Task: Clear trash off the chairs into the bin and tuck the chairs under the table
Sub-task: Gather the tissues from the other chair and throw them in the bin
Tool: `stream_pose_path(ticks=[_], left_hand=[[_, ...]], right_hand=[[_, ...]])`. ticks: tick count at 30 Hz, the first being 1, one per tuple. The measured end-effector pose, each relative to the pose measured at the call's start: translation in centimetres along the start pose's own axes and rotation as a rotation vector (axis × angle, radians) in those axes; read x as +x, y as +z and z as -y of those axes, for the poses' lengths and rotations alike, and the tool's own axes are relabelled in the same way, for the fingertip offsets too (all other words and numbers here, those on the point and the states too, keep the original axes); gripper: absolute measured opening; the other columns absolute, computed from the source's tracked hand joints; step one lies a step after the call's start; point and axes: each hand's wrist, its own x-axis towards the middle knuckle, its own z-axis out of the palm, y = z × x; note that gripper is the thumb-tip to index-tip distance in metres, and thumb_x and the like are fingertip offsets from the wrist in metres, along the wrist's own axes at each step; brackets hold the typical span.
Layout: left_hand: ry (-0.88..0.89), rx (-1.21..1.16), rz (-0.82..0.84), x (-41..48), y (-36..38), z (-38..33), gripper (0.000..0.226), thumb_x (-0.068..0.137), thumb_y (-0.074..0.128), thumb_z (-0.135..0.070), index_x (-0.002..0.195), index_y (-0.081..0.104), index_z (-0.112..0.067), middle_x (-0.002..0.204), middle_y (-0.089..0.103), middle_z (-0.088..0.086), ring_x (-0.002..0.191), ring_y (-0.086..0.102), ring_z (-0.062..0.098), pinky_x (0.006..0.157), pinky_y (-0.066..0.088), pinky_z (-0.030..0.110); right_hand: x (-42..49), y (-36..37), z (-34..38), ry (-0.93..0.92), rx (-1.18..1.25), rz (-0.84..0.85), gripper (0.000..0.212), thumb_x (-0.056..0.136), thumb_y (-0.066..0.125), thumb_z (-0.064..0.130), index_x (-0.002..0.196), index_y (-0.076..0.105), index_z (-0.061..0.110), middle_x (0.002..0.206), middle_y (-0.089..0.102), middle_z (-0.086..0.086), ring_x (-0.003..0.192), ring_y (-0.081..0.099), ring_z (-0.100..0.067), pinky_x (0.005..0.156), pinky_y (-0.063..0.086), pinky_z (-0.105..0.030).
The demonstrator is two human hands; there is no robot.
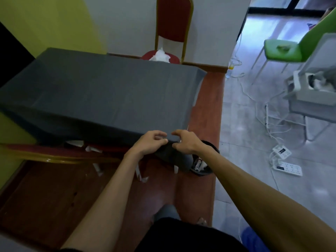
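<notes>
A table under a dark grey cloth (94, 91) fills the middle of the view. My left hand (151, 142) and my right hand (185, 140) both pinch the cloth at its near right corner. Behind the table stands a red chair with a gold frame (172, 20), and crumpled white paper (160, 55) lies on its seat. A second red and gold chair (54, 153) sits at the table's near side, its seat partly under the cloth, with white scraps (76, 142) on it. A dark bin (201, 166) with trash inside stands on the floor just below my right hand, partly hidden by the cloth.
A green chair (283, 50) stands at the far right with something small on its seat. A grey stand with a white device (309, 88) is on the right. White cables and power strips (285, 160) lie across the tiled floor. My feet show at the bottom.
</notes>
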Motion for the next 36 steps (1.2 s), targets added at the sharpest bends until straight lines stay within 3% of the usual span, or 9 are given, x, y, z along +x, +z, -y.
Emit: stream_pose_path(ticks=[4, 9, 14, 20, 25, 29, 33, 36], left_hand=[[-0.052, -0.033, -0.098, 1.5, 1.3, -1.3, 0.034, 0.090, 0.067, -0.034, 0.123, 0.067, -0.028, 0.122, 0.069, -0.001, 0.113, 0.064, 0.016, 0.100, 0.051, 0.036], [-0.104, -0.070, -0.219, 5.0, 1.8, -1.5, 0.032, 0.091, 0.067, -0.033, 0.122, 0.067, -0.026, 0.123, 0.068, 0.001, 0.116, 0.063, 0.016, 0.101, 0.051, 0.035], [-0.157, -0.108, -0.221, 9.1, 3.9, -1.4, 0.034, 0.092, 0.065, -0.032, 0.126, 0.065, -0.025, 0.127, 0.067, 0.002, 0.118, 0.062, 0.017, 0.104, 0.051, 0.040], [-0.257, -0.298, -0.273, 12.2, 8.0, -4.8, 0.027, 0.094, 0.067, -0.020, 0.121, 0.068, -0.015, 0.122, 0.068, 0.010, 0.117, 0.064, 0.020, 0.100, 0.052, 0.034], [-0.250, -0.306, -0.376, 16.2, 10.1, -7.8, 0.023, 0.094, 0.066, -0.020, 0.116, 0.070, -0.019, 0.118, 0.070, 0.005, 0.113, 0.064, 0.017, 0.101, 0.051, 0.036], [-0.204, -0.336, -0.456, 20.5, 12.5, -9.7, 0.017, 0.093, 0.067, -0.017, 0.105, 0.068, -0.029, 0.116, 0.071, 0.006, 0.111, 0.066, 0.018, 0.103, 0.051, 0.037], [-0.190, -0.402, -0.542, 25.9, 17.0, -11.3, 0.019, 0.093, 0.066, -0.021, 0.110, 0.070, -0.028, 0.112, 0.072, -0.003, 0.106, 0.067, 0.012, 0.095, 0.051, 0.029], [-0.229, -0.470, -0.600, 29.5, 22.2, -12.8, 0.021, 0.093, 0.066, -0.025, 0.114, 0.071, -0.027, 0.114, 0.072, 0.001, 0.107, 0.067, 0.015, 0.089, 0.052, 0.032]], right_hand=[[1.9, -2.4, -1.4, -0.066, -0.012, 0.029, 0.062, 0.092, 0.064, 0.022, 0.151, 0.047, 0.018, 0.153, 0.053, -0.010, 0.137, 0.052, -0.030, 0.112, 0.044, -0.036], [5.9, -4.6, -2.4, -0.120, -0.049, 0.002, 0.067, 0.092, 0.061, 0.015, 0.155, 0.039, 0.016, 0.146, 0.058, -0.014, 0.129, 0.057, -0.035, 0.105, 0.050, -0.045], [9.3, -6.9, -5.2, -0.150, -0.130, 0.076, 0.063, 0.093, 0.058, 0.014, 0.154, 0.041, 0.014, 0.145, 0.059, -0.016, 0.129, 0.057, -0.036, 0.104, 0.051, -0.046], [13.1, -13.1, -9.6, -0.149, -0.152, 0.095, 0.059, 0.094, 0.055, 0.018, 0.152, 0.045, 0.016, 0.143, 0.061, -0.014, 0.125, 0.060, -0.036, 0.103, 0.052, -0.047], [16.9, -17.0, -12.9, -0.199, -0.133, 0.100, 0.058, 0.096, 0.055, 0.016, 0.154, 0.043, 0.015, 0.141, 0.063, -0.013, 0.128, 0.058, -0.035, 0.106, 0.050, -0.046], [20.2, -18.6, -17.0, -0.247, -0.119, 0.132, 0.059, 0.097, 0.055, 0.017, 0.155, 0.041, 0.016, 0.149, 0.057, -0.009, 0.137, 0.053, -0.031, 0.112, 0.046, -0.044], [23.5, -20.8, -23.6, -0.333, -0.120, 0.136, 0.056, 0.098, 0.058, 0.018, 0.153, 0.046, 0.016, 0.150, 0.057, -0.007, 0.133, 0.057, -0.029, 0.111, 0.046, -0.040], [25.5, -23.5, -29.9, -0.354, -0.122, 0.164, 0.055, 0.097, 0.060, 0.019, 0.150, 0.050, 0.016, 0.149, 0.058, -0.006, 0.135, 0.056, -0.027, 0.114, 0.043, -0.038]])
